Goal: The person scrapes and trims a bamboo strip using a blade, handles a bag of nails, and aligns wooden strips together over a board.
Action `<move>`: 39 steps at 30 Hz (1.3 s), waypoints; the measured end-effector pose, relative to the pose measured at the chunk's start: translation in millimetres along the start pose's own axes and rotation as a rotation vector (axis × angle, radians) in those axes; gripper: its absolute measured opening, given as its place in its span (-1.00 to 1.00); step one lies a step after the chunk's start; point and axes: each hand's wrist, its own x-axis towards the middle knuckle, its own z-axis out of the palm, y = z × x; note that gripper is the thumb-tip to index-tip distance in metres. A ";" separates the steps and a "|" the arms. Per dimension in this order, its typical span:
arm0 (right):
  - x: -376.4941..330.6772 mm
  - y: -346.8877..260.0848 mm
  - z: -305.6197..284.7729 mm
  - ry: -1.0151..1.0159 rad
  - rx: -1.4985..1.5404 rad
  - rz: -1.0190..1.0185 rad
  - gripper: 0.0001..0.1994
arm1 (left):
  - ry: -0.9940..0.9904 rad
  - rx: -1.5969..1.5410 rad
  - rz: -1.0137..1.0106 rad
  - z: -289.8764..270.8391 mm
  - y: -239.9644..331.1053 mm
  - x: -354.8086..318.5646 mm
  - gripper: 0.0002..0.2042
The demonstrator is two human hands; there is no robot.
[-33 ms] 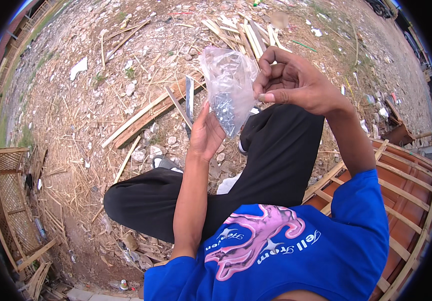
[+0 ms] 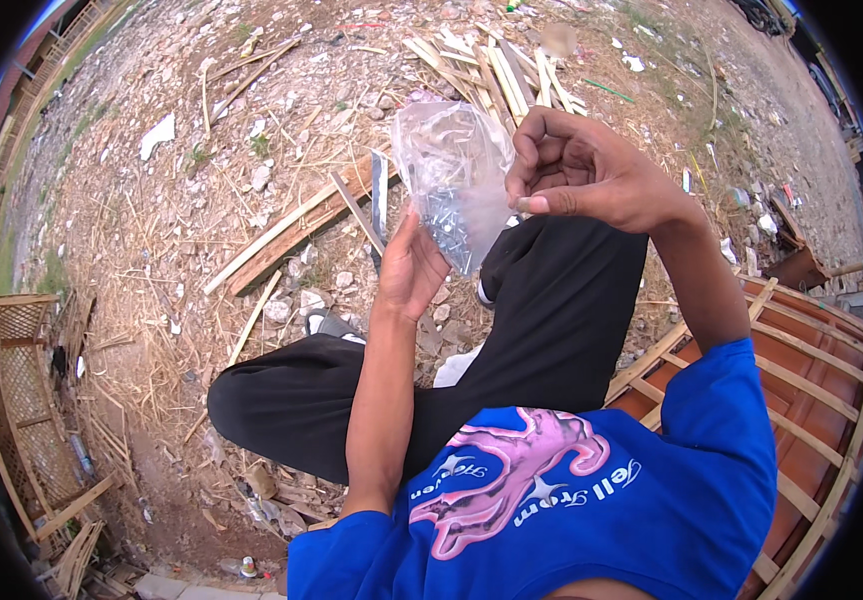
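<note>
My left hand [image 2: 413,268] holds up a clear plastic bag [image 2: 451,165] from below; small grey metal pieces, nails or screws, are bunched in its lower part [image 2: 448,225]. My right hand [image 2: 576,170] hovers at the bag's upper right edge with its fingers curled in and the thumb pressed against them. Whether it pinches anything small is hidden. I am sitting, with my legs in black trousers [image 2: 541,320] crossed under both hands.
The ground is dry earth strewn with straw, stones and litter. Long wooden planks [image 2: 291,230] lie just beyond my knees, with a pile of slats [image 2: 491,70] farther off. A bamboo lattice frame [image 2: 11,380] stands at the left. A red-brown surface with wooden battens [image 2: 811,380] is at my right.
</note>
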 end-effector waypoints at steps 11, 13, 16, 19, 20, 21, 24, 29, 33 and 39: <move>32.4 29.2 14.0 -0.069 -1.066 -0.122 -0.82 | 0.008 0.173 0.047 -0.9 -14.5 8.1 -0.51; 45.0 39.3 19.3 -0.238 -1.235 -0.085 -0.82 | 0.017 0.196 0.063 0.2 -15.6 8.2 -0.50; 49.1 64.4 19.4 -0.206 -1.300 -0.091 -0.85 | 0.012 0.160 0.035 0.0 -15.8 10.7 -0.47; 51.8 80.7 22.5 -0.175 -1.281 -0.156 -0.87 | 0.070 0.184 0.087 -6.1 -14.8 12.2 -0.43; 52.8 85.6 22.7 -0.157 -1.264 -0.152 -0.88 | 0.075 0.204 0.084 -8.3 -14.2 12.2 -0.42; 54.6 92.0 22.7 -0.164 -1.260 -0.156 -0.88 | 0.080 0.224 0.081 -10.2 -14.1 12.3 -0.40; 59.6 105.1 26.4 -0.135 -1.184 -0.107 -0.87 | 0.125 0.171 0.120 -14.3 -16.4 14.4 -0.39; 61.1 113.8 25.3 -0.058 -1.051 -0.057 -0.88 | 0.065 0.185 0.117 -17.8 -13.7 12.2 -0.38; 56.4 106.4 19.2 -0.021 -0.949 -0.139 -0.89 | 0.118 0.152 0.129 -19.2 -15.5 15.5 -0.39; 51.1 83.8 -2.6 -0.015 -0.670 -0.045 -0.82 | 0.140 0.135 0.104 -31.9 -16.2 22.6 -0.40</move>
